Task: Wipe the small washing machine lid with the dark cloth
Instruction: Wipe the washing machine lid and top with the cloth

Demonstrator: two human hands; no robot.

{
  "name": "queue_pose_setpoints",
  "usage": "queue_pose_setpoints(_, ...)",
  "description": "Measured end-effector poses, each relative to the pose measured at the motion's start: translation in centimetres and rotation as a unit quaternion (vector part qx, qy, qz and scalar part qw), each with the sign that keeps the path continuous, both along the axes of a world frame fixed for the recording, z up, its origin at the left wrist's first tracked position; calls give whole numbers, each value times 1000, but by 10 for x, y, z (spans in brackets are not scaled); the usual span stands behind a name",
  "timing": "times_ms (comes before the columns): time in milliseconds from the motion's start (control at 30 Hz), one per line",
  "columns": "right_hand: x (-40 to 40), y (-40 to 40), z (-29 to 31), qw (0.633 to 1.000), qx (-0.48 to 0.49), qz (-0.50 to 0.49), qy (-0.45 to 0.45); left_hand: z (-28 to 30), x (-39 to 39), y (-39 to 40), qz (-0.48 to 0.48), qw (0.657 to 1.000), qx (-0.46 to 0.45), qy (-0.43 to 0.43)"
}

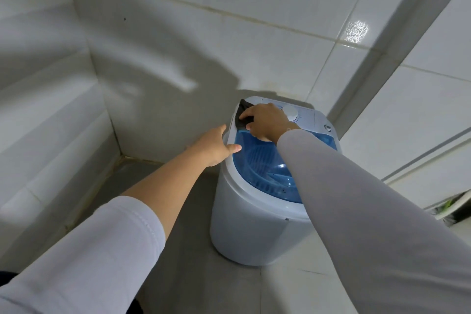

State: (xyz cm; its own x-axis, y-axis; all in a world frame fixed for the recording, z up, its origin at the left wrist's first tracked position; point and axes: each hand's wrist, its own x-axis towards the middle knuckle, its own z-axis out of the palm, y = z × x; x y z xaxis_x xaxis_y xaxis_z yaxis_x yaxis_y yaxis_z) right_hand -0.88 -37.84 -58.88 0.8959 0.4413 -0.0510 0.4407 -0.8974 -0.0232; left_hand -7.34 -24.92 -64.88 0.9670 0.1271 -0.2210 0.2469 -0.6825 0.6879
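A small white washing machine [252,232] stands on the grey floor in a tiled corner. Its translucent blue lid [265,168] faces up, with a white control panel and dial [291,112] at the far edge. My right hand [266,121] presses the dark cloth [243,116] onto the lid's far left corner, beside the dial. My left hand [216,146] rests on the machine's left rim, thumb lying on the white edge by the blue lid, fingers down the side. My right sleeve hides the lid's right part.
White tiled walls [178,58] close in behind and to the left of the machine. A tiled wall with a grey corner strip [397,41] rises on the right. The grey floor [183,250] stretches toward me. Something dark with green [451,208] shows at the right edge.
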Motion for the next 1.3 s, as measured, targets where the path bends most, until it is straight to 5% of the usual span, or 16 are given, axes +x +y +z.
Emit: queue_pose_setpoints(1300,-22,-156,15,983,8,-184,9,5,-6,-13,25,995,100,-8)
